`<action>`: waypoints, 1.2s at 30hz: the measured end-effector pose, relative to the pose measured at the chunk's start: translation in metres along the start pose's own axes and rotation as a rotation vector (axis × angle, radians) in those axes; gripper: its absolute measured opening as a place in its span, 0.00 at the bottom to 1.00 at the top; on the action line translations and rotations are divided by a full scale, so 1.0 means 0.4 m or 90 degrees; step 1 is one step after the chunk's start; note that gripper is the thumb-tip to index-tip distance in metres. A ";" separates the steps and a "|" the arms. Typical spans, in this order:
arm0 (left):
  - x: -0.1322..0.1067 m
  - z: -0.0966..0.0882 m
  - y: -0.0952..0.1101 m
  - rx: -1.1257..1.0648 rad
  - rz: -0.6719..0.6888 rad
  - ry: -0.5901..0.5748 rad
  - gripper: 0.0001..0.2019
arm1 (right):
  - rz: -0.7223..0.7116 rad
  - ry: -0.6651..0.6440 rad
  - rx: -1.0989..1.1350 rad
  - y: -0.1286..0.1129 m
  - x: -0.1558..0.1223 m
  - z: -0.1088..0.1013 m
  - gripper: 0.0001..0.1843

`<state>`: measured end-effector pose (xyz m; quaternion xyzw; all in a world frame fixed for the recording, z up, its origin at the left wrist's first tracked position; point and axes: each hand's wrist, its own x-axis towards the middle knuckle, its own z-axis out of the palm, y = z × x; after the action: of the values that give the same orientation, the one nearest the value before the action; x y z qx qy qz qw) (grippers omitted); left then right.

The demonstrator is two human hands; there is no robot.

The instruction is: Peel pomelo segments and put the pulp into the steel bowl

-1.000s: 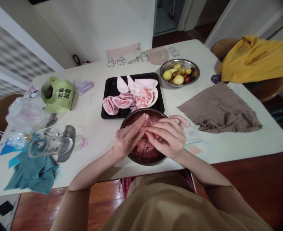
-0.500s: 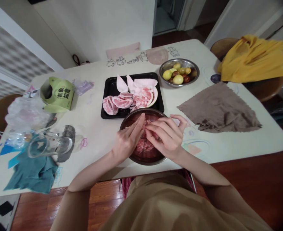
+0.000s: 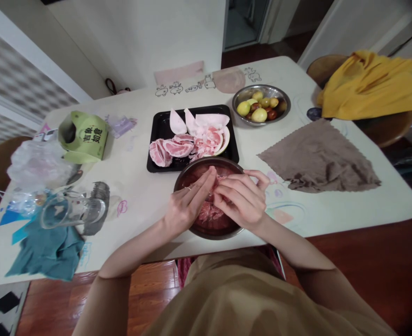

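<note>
A metal bowl (image 3: 217, 236) at the front edge of the table holds loose red pomelo flesh (image 3: 209, 213). Over it, my left hand (image 3: 188, 200) and my right hand (image 3: 244, 198) meet, fingers pinched around a piece of pomelo (image 3: 217, 181) that they mostly cover. Just behind the bowl lies a black tray (image 3: 157, 122). Whole pomelo segments (image 3: 178, 148) lie on its left, white peel wedges (image 3: 178, 122) at the back, and torn pink membrane scraps (image 3: 206, 145) rest in a piece of rind at the right.
Behind the tray to the right is a steel bowl of fruit (image 3: 286, 109). A brown cloth (image 3: 325, 158) spreads on the right. On the left are a green paper box (image 3: 93, 140), a plastic bag (image 3: 39, 163), a clear glass jug (image 3: 69, 212) lying down and a teal cloth (image 3: 50, 254).
My left fingers have shifted slightly right, and my right fingers have curled in a little over the bowl. Everything else on the table stays where it was.
</note>
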<state>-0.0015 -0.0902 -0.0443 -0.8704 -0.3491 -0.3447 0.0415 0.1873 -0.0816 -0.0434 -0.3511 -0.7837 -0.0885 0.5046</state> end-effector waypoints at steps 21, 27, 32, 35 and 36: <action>0.027 -0.001 -0.005 -0.370 -0.137 0.031 0.22 | 0.108 0.015 0.058 0.011 0.019 -0.029 0.06; 0.024 -0.004 -0.013 -0.382 -0.213 0.058 0.19 | 0.124 0.056 0.027 0.022 0.021 -0.034 0.06; 0.033 -0.009 -0.013 -0.418 -0.261 0.073 0.18 | 0.138 0.074 0.020 0.032 0.021 -0.035 0.07; 0.041 -0.008 -0.007 -0.465 -0.279 0.065 0.22 | 0.134 0.078 0.032 0.033 0.020 -0.031 0.07; 0.043 -0.007 -0.004 -0.474 -0.285 0.056 0.21 | 0.132 0.078 0.036 0.032 0.020 -0.029 0.06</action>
<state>0.0047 -0.0798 -0.0315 -0.7137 -0.3789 -0.4839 -0.3359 0.2021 -0.0742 -0.0339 -0.4100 -0.7132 -0.0353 0.5675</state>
